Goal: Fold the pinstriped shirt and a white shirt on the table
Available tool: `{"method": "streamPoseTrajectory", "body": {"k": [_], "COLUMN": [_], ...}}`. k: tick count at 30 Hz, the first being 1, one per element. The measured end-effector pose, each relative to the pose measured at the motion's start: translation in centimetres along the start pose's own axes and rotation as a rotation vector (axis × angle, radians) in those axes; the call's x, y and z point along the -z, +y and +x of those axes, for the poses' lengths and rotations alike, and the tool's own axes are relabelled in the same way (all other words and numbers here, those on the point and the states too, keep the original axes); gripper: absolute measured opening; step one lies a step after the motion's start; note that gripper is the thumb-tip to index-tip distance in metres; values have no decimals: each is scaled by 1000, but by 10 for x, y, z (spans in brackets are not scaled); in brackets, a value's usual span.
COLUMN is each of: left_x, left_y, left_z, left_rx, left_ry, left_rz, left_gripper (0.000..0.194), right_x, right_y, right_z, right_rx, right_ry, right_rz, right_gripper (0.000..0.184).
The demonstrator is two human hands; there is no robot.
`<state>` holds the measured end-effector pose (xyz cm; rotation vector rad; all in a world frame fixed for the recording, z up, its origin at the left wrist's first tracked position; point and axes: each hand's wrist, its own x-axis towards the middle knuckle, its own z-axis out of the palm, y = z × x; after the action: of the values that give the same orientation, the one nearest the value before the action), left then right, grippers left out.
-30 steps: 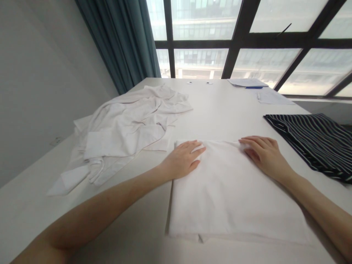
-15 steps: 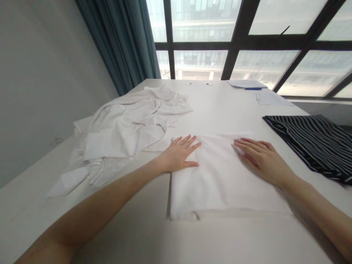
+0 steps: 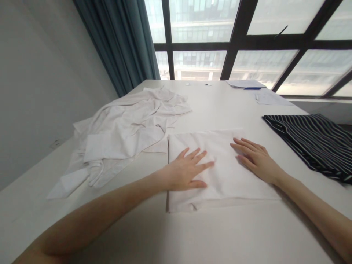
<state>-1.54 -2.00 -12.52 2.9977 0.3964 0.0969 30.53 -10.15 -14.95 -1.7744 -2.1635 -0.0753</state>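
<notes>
A folded white cloth (image 3: pixel 220 183) lies on the white table (image 3: pixel 214 238) in front of me, layered and slightly wrinkled, its near edge a little uneven. My left hand (image 3: pixel 188 170) rests on its left half, fingers spread and palm down. On the right part of the cloth lies my right hand (image 3: pixel 254 157), palm down, its fingers stretched out and pointing left. Neither hand grips anything.
To the left is a loose heap of white garments (image 3: pixel 129 124). A black-and-white striped cloth (image 3: pixel 316 143) lies to the right. Papers (image 3: pixel 272 98) and a blue pen (image 3: pixel 252 88) sit at the far right, before the window (image 3: pixel 203 62). A dark curtain (image 3: pixel 129 44) hangs behind.
My left hand has slid toward me and slightly right over the folded cloth. My right hand has shifted slightly left. The cloth's near edge now lies a little farther from me.
</notes>
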Motion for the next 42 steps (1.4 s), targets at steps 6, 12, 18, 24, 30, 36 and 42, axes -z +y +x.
{"method": "streamPoseTrajectory", "body": {"k": [6,12,18,24,30,36,42], "left_x": [-2,1,6,3,6,24,9], "left_y": [20,7,-4,15,30,31,32], "left_z": [-2,-1,1,-1,0,-1,-2], "left_rx": [-119,-172,-200,-211,-216,-305,-344], "left_ry": [-2,-6,-40,33,82,152,36], "left_rz": [-133,-172,-199,-283,-312,-377,-391], "left_gripper": [64,61,59,55,8,18,13], "right_x": [3,0,-11,-14,-14,-14,-13], "right_y": [4,15,32,32,31,30,29], "right_z": [0,-5,-2,2,1,1,0], "right_rx": [-86,-292,-244,-181,-196,-229,-285], "right_ry": [298,435,344,316,322,360,342], "right_rz": [235,172,128,131,174,184,219], "right_gripper": [32,40,46,50,49,46,47]}}
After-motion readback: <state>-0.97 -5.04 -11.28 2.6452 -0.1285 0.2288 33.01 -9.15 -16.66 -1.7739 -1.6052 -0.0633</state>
